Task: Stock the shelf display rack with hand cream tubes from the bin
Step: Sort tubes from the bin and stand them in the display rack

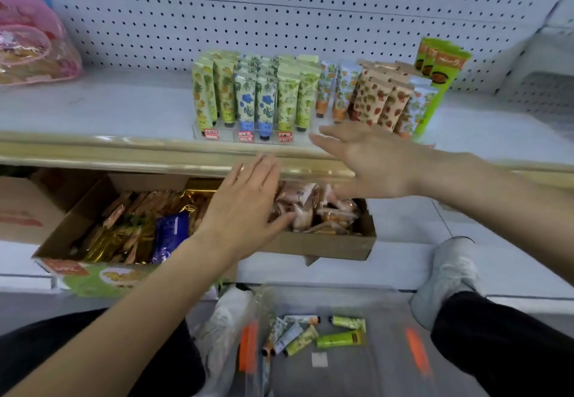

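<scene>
Both hands are empty, fingers straight: the right hand hovers just before the display rack at its right end, and the left hand is lower, over the shelf edge. This looks like a pause between placements. The next move calls for reaching down to six o'clock, where loose hand cream tubes lie in the bin. At twelve o'clock the rack stands nearly full. A cardboard box of snacks below the shelf sits in the reach path.
</scene>
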The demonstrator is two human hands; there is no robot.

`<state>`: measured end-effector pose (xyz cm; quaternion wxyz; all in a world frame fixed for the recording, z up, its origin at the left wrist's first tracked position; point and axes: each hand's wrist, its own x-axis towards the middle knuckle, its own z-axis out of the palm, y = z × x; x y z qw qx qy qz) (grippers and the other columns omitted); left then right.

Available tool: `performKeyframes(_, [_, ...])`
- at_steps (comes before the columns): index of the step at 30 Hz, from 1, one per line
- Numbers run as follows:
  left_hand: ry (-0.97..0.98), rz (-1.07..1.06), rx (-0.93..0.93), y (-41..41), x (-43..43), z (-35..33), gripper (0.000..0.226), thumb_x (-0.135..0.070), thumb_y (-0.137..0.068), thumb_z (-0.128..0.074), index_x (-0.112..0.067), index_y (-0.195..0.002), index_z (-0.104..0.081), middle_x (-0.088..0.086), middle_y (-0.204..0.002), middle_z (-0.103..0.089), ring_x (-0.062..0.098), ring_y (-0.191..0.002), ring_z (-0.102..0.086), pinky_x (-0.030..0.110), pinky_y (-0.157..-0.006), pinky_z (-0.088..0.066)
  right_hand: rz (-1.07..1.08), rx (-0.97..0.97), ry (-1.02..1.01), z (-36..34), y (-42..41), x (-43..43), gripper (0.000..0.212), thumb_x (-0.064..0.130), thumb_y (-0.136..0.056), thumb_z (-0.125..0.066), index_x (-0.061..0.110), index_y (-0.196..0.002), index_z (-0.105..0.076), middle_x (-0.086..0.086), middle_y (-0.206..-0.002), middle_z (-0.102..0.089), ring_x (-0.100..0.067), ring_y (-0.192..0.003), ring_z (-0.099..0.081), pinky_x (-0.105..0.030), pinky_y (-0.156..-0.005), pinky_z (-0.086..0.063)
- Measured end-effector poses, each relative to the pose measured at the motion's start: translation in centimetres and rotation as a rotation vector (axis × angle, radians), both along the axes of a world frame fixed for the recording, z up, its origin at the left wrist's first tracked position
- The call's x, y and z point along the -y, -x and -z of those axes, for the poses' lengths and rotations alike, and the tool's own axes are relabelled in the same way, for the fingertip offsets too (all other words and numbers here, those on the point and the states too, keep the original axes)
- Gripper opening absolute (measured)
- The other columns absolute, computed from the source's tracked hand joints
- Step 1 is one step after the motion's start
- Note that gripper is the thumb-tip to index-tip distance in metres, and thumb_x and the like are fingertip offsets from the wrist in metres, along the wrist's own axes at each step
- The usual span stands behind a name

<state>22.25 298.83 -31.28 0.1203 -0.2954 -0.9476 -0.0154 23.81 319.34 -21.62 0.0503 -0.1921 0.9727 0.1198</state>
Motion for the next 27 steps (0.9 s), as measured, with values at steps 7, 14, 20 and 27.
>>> performKeyframes(7, [0.03, 0.092, 0.141, -4.8, -0.9, 10.5, 0.078, -0.06, -0.087, -0.033, -0.003, -0.137, -0.049, 0.015, -0.14, -0.052, 0.029, -0.128, -0.052, 0.045, -0.107, -0.036, 0.044, 0.157, 0.101, 11.7, -4.3, -2.1, 0.101, 0.067, -0.084, -0.047, 0.018, -0.151, 0.01, -0.003, -0.16, 0.01, -0.02, -0.147, 0.005, -0.037, -0.117, -0.003])
performKeyframes(14, [-0.105, -0.05, 0.46, -7.7, -0.2, 21.8, 0.098, -0.076, -0.08, -0.011, -0.011, -0.153, -0.02, 0.008, -0.161, -0.014, 0.024, -0.148, -0.017, 0.036, -0.117, -0.012, 0.275, 0.536, 0.164, 26.2, -7.2, -4.7, 0.101, 0.065, -0.083, -0.051, 0.02, -0.151, 0.008, -0.007, -0.16, 0.006, -0.025, -0.147, -0.005, -0.04, -0.116, -0.016])
performKeyframes(20, [-0.126, -0.167, 0.511, -8.7, 0.5, 28.8, 0.091, -0.069, -0.086, -0.026, -0.004, -0.15, -0.025, 0.013, -0.159, -0.019, 0.026, -0.145, -0.018, 0.047, -0.116, -0.025, 0.747, 0.876, 0.507, 36.4, -10.0, -7.5, 0.103, 0.061, -0.08, -0.06, 0.023, -0.152, 0.003, -0.004, -0.16, -0.003, -0.023, -0.146, -0.013, -0.035, -0.116, -0.021])
performKeyframes(27, [-0.137, -0.159, 0.492, -7.2, 0.5, 33.7, 0.087, -0.066, -0.093, -0.023, 0.0, -0.148, -0.025, 0.018, -0.157, -0.024, 0.03, -0.145, -0.021, 0.045, -0.117, -0.018, 1.275, 1.019, 1.009, 46.2, -11.6, -6.7, 0.099, 0.059, -0.08, -0.062, 0.019, -0.152, -0.008, -0.001, -0.158, -0.015, -0.022, -0.14, -0.029, -0.035, -0.104, -0.04])
